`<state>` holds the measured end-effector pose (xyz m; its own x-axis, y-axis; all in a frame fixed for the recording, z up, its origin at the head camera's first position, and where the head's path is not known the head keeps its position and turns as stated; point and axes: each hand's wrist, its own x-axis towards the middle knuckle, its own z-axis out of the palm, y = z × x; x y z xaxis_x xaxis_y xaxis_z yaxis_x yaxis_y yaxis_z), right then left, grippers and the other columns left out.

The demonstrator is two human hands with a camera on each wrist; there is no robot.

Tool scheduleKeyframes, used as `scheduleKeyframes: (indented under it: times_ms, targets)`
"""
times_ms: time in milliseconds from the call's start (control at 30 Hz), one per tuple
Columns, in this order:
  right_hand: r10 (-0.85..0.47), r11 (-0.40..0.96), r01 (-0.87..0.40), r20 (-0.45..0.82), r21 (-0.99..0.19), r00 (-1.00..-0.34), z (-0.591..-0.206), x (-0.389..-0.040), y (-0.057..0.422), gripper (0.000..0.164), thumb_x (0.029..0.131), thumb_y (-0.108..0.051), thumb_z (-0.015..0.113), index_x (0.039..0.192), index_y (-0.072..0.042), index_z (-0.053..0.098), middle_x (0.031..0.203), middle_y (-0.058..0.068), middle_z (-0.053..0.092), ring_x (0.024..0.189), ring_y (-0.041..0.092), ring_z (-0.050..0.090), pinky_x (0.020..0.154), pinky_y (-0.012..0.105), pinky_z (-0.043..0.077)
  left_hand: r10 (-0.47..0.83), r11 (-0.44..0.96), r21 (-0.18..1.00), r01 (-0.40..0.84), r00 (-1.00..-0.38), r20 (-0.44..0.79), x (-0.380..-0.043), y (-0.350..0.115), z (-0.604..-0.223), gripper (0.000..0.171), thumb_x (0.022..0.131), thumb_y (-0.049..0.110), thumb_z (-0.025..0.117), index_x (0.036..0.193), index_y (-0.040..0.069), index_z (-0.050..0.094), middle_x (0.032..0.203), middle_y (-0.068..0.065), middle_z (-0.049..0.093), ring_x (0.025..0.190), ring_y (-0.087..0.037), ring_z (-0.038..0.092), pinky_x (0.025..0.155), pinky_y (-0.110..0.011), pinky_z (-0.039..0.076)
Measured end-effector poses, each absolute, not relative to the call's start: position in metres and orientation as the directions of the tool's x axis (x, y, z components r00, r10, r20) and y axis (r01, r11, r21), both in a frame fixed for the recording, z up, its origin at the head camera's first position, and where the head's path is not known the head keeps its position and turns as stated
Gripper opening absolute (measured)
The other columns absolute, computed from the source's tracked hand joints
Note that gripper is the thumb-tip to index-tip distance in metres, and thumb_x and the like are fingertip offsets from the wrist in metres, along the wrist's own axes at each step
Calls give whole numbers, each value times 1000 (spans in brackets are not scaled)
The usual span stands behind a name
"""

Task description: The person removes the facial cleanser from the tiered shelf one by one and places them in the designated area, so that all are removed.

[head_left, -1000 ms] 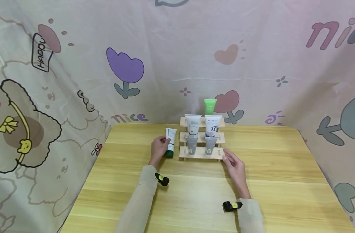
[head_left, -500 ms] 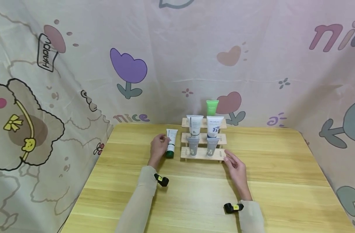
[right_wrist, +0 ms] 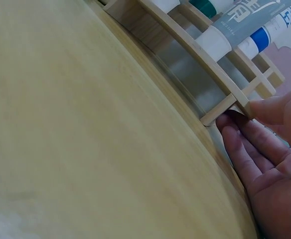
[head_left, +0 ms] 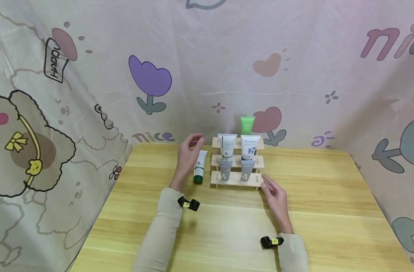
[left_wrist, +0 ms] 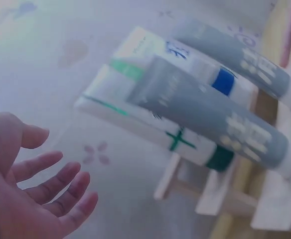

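Observation:
My left hand [head_left: 189, 155] is raised with loosely bent fingers, holding nothing. In the head view it partly overlaps a white squeeze tube [head_left: 200, 164] with a green cap, left of the wooden tiered rack [head_left: 235, 180]. My right hand [head_left: 275, 196] pinches the front right corner of the rack, thumb [right_wrist: 272, 108] on the shelf's end and fingers curled beneath. Two grey tubes [head_left: 225, 172] stand cap down on the lowest tier. Behind them on the middle tier are a white tube with a green cap [left_wrist: 220, 157] and a white tube with a blue cap [head_left: 250, 146].
A bright green tube [head_left: 247, 124] stands at the right of the rack's top tier. The rack sits near the back of a wooden table [head_left: 315, 189], close before a printed cloth backdrop [head_left: 200, 68]. A small camera is strapped to each wrist.
My left hand has let go of the green-capped white tube and risen up and away from it. The tube stays beside the rack. My right hand keeps its place at the rack's corner.

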<state>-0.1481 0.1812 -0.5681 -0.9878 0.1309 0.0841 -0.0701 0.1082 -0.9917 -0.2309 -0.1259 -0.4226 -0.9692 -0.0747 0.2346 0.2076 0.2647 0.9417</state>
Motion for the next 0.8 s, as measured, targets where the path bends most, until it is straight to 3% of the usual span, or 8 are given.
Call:
scheduleKeyframes:
  times_ms: [167, 433, 600, 800]
  targets:
    - [126, 150, -82, 101, -985, -987, -551, -143, 178, 38, 103, -5, 60, 140, 5, 57, 138, 21, 62, 117, 10, 66, 93, 15, 50, -6, 244, 916, 318, -944, 329, -232, -112, -396, 32, 105, 24, 61, 132, 8, 64, 126, -8, 65, 116, -23, 61, 103, -41, 50]
    - [138, 146, -77, 97, -986, -986, -549, -140, 178, 38, 103, -4, 60, 139, 6, 58, 133, 23, 64, 109, 1, 66, 91, 14, 51, 84, 269, 866, 422, -906, 415, -241, -84, -368, 31, 101, 18, 66, 130, 7, 64, 126, -12, 67, 113, -21, 63, 102, -43, 50]
    - [133, 153, -68, 89, -986, -987, -550, -140, 178, 38, 103, -6, 60, 140, 5, 58, 132, 23, 65, 110, 3, 66, 92, 13, 50, 131, 302, 853, 425, -905, 404, -253, -65, -357, 31, 99, 16, 69, 129, 7, 66, 126, -9, 68, 111, -19, 64, 102, -40, 51]
    - [134, 157, -61, 82, -986, -988, -546, -140, 177, 38, 103, -6, 60, 140, 4, 58, 132, 22, 65, 116, 15, 67, 92, 14, 50, 194, 392, 826, 404, -914, 355, -269, -45, -348, 36, 97, 18, 72, 131, 8, 65, 129, -9, 67, 117, -23, 63, 105, -43, 49]
